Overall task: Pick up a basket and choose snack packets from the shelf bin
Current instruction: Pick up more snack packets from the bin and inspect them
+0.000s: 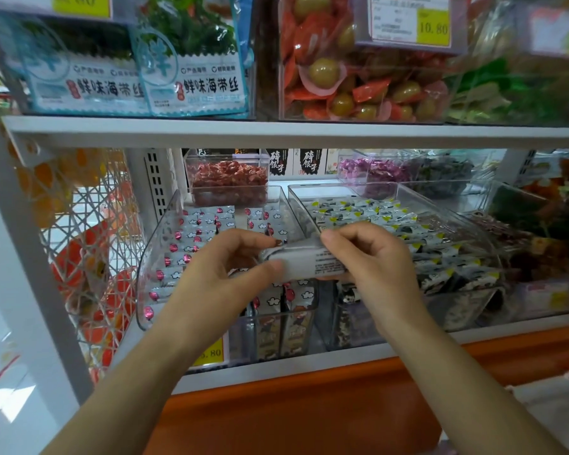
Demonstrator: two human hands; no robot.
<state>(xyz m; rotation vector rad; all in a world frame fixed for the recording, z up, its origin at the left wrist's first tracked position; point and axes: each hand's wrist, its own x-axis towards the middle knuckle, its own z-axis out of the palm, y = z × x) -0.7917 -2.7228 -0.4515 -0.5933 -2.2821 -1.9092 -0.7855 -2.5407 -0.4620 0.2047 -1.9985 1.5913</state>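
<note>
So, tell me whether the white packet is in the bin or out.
Out: the left hand and right hand hold the white packet above the clear bin.

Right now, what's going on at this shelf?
A person holds one grey-white snack packet in both hands in front of the lower shelf. The left hand grips its left end, the right hand its right end, and its printed back faces the camera. Behind it sit a clear bin of pink-marked packets and a clear bin of yellow-and-black packets.
</note>
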